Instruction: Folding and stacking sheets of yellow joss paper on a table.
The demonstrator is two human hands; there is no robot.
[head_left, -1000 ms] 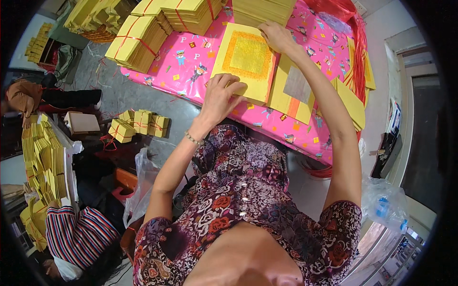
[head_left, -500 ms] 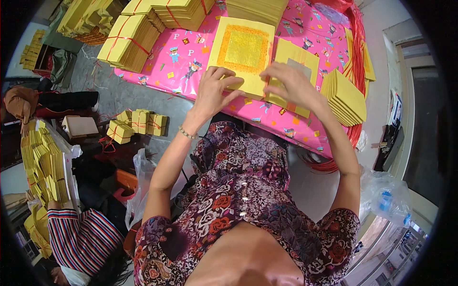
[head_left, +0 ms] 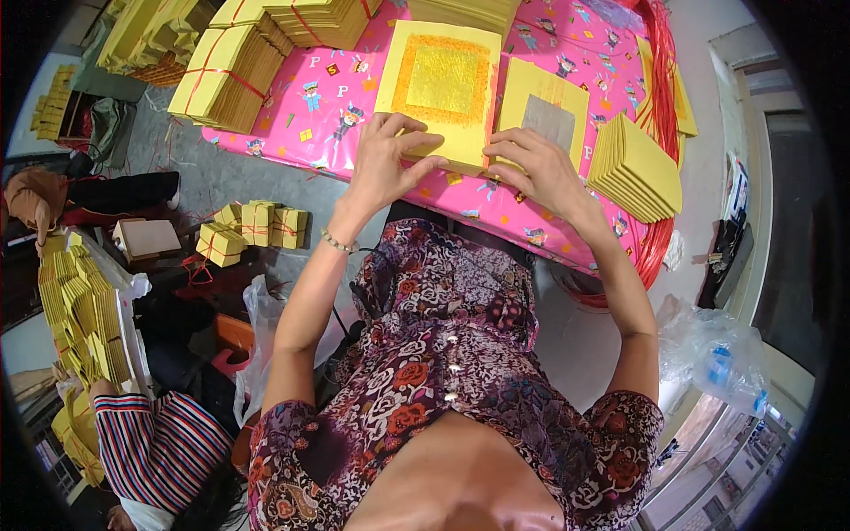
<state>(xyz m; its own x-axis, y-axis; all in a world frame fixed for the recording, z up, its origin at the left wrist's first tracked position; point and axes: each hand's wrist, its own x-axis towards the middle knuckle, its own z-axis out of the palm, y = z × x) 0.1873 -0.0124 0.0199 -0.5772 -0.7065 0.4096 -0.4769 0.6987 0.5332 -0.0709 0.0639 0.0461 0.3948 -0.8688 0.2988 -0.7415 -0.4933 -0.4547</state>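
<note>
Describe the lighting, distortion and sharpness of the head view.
Head view: even, soft light, no harsh shadows on the pink table cover; fisheye bends the table edge and leaves black corners; left hand and right hand on the yellow paper stack look sharp; bright window area at the lower right is washed out.

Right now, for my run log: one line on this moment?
left hand: on yellow gold-centred paper stack | right hand: gripping its near edge | surface: pink patterned tablecloth
</note>
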